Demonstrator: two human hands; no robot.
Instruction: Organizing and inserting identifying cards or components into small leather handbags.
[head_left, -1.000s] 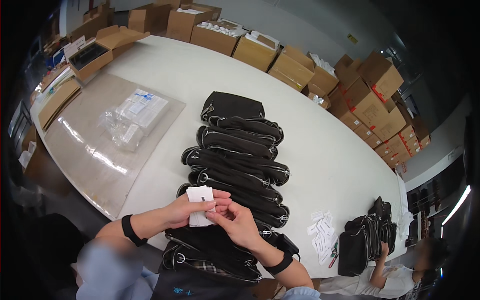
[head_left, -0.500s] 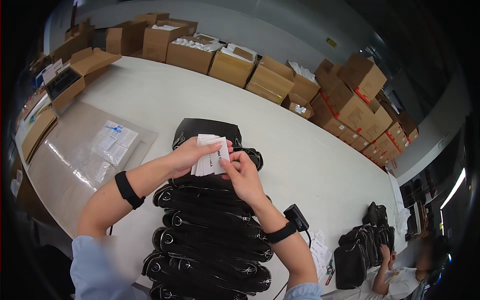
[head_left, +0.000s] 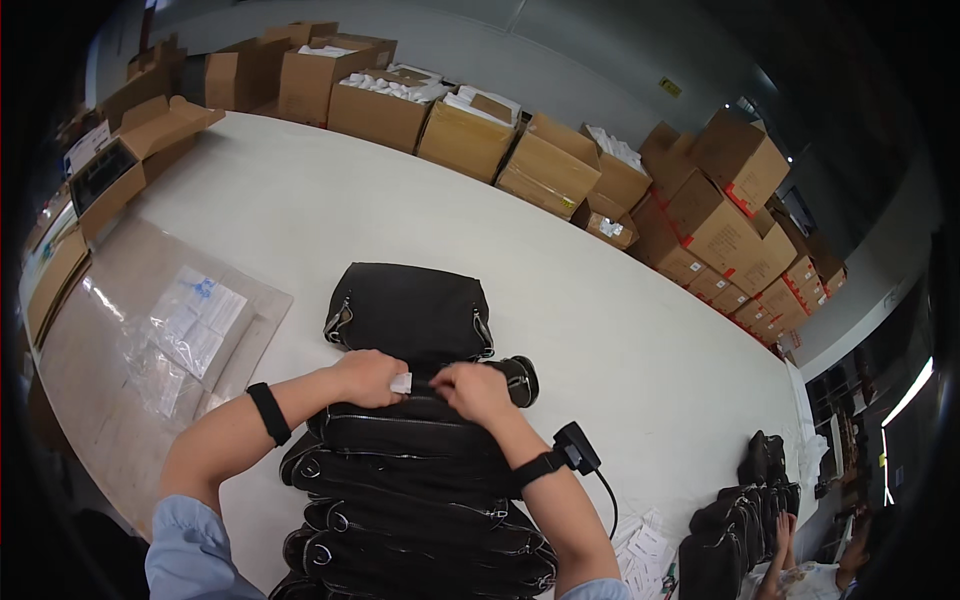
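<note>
A long row of black bags [head_left: 415, 440] with silver zips and rings lies packed together on the white table in front of me. My left hand [head_left: 370, 378] is closed around white paper tags [head_left: 401, 383], and only their end sticks out past the fingers. It rests over the bags near the far end of the row. Close to its right, my right hand [head_left: 475, 390] has its fingers curled and pinched at a bag's zipped edge; what is between them is hidden. Just beyond both hands, a black bag [head_left: 405, 308] lies flat with its broad side up.
Cardboard boxes [head_left: 465, 135] line the table's far edge, with stacked cartons [head_left: 720, 225] at the right. Plastic-wrapped papers [head_left: 200, 325] lie on a clear sheet at left. Loose white tags [head_left: 645, 550] lie near right, beside more black bags [head_left: 725, 540] and another person's hands [head_left: 785, 540].
Both hands have come down nearer me onto the bags. The fanned tags are now folded into my left hand, and my right hand has let go of them. The far bag shows more fully.
</note>
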